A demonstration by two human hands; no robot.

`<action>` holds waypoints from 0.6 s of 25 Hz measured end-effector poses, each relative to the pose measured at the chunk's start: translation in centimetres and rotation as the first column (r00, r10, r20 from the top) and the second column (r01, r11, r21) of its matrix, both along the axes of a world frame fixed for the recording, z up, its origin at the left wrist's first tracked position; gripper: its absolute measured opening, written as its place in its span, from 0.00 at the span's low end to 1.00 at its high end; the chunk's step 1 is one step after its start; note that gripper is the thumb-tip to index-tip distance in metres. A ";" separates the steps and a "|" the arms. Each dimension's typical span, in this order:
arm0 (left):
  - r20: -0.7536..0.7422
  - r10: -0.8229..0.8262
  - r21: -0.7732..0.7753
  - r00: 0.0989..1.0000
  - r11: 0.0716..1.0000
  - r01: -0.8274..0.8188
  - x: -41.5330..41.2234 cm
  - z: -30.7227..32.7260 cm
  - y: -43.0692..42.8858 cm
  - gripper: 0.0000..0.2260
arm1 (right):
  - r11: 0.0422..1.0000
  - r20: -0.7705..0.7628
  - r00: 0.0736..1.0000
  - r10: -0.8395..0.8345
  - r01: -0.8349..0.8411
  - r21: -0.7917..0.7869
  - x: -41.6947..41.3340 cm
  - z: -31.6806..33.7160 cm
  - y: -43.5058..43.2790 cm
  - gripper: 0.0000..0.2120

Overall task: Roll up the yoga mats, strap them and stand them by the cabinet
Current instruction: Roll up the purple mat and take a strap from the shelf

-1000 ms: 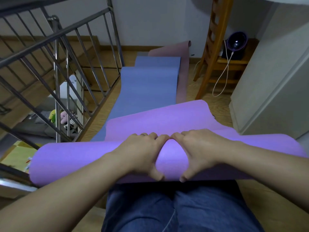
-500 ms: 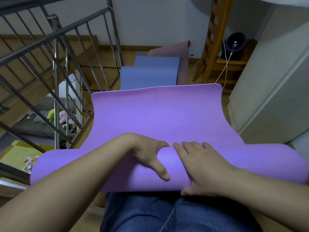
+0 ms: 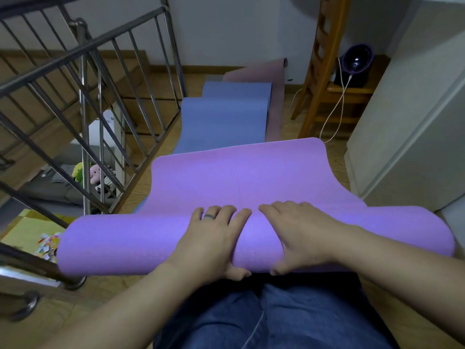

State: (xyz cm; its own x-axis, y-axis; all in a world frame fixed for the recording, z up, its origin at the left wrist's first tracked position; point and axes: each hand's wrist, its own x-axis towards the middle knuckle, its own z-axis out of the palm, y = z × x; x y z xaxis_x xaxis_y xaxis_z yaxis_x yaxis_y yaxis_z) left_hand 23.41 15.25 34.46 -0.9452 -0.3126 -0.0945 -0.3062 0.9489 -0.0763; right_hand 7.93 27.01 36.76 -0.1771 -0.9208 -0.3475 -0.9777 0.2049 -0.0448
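A purple yoga mat (image 3: 241,177) lies partly rolled across the floor in front of my knees, its loose end stretching away from me. My left hand (image 3: 214,238) and my right hand (image 3: 299,235) sit side by side on the middle of the roll, fingers over the top and thumbs under its near side. Beyond it a blue mat (image 3: 224,117) lies unrolled, overlapping a pink mat (image 3: 274,79) that reaches the back wall. A white cabinet (image 3: 412,122) stands on the right.
A metal stair railing (image 3: 100,102) runs along the left, with an open stairwell below it. A wooden chair (image 3: 324,71) stands at the back right, with a cable and a dark round device (image 3: 357,64) beside it. Wooden floor lies all around.
The loose end of the purple mat flipped out flat and settled over the blue mat. Both hands shifted from clenched fists to fingers laid over the roll, which looks thicker.
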 end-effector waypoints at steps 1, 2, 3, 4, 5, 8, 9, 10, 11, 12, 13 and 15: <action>-0.016 -0.010 0.015 1.000 1.000 0.010 -0.1 0.0 -0.3 0.49 | 0.996 -0.104 0.994 0.023 -0.032 -0.080 0.7 -0.8 0.5 0.54; -0.010 -0.020 0.029 1.000 0.999 0.020 -0.5 0.1 -0.6 0.48 | 0.991 -0.191 0.981 0.025 -0.048 -0.121 1.5 -1.5 1.0 0.57; 0.018 -0.027 0.044 0.999 0.999 0.026 -0.9 0.2 -1.0 0.48 | 0.983 -0.223 0.975 0.002 -0.043 -0.178 1.8 -2.1 1.2 0.59; 0.052 -0.025 0.066 0.998 0.998 0.022 -1.4 0.4 -1.4 0.47 | 0.978 -0.217 0.976 -0.015 -0.031 -0.207 1.6 -2.3 1.1 0.59; 0.092 -0.017 0.097 0.996 0.995 0.008 -1.9 0.7 -1.7 0.47 | 0.979 -0.189 0.982 -0.016 -0.023 -0.201 1.3 -2.3 0.8 0.58; 0.189 -0.001 0.183 0.982 0.982 -0.034 -3.0 1.8 -2.1 0.46 | 0.987 -0.097 0.995 -0.009 -0.006 -0.161 0.1 -1.2 -0.1 0.52; 0.206 -0.004 0.216 0.979 0.976 -0.041 -3.2 2.3 -2.2 0.45 | 0.987 -0.084 0.996 0.009 -0.022 -0.156 -0.2 -0.6 -0.2 0.51; 0.215 -0.008 0.260 0.977 0.964 -0.049 -3.3 2.7 -2.3 0.43 | 0.990 -0.063 0.998 0.029 -0.037 -0.136 -0.5 0.2 -0.3 0.51; 0.226 -0.012 0.316 0.974 0.947 -0.062 -3.3 3.2 -2.4 0.42 | 0.994 -0.034 0.998 0.051 -0.054 -0.097 -0.6 1.0 -0.3 0.51; 0.245 -0.016 0.378 0.969 0.922 -0.080 -3.2 3.6 -2.5 0.41 | 0.997 0.006 0.998 0.065 -0.064 -0.051 -0.6 1.7 -0.1 0.51; 0.273 -0.026 0.435 0.962 0.895 -0.099 -2.9 4.0 -2.3 0.39 | 0.997 0.047 0.996 0.072 -0.071 -0.018 -0.5 2.2 0.2 0.50; 0.354 -0.061 0.514 0.933 0.847 -0.139 -2.4 4.2 -1.8 0.37 | 0.995 0.117 0.989 0.091 -0.096 0.036 -0.1 2.5 0.8 0.48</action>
State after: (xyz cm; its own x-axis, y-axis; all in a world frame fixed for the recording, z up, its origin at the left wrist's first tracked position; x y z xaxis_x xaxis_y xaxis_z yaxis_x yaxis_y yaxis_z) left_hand 21.05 13.49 38.69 -0.8074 -0.1567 -0.5688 -0.3926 0.8624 0.3196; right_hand 7.83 27.77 39.28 -0.0475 -0.9157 -0.3990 -0.9816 0.1167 -0.1509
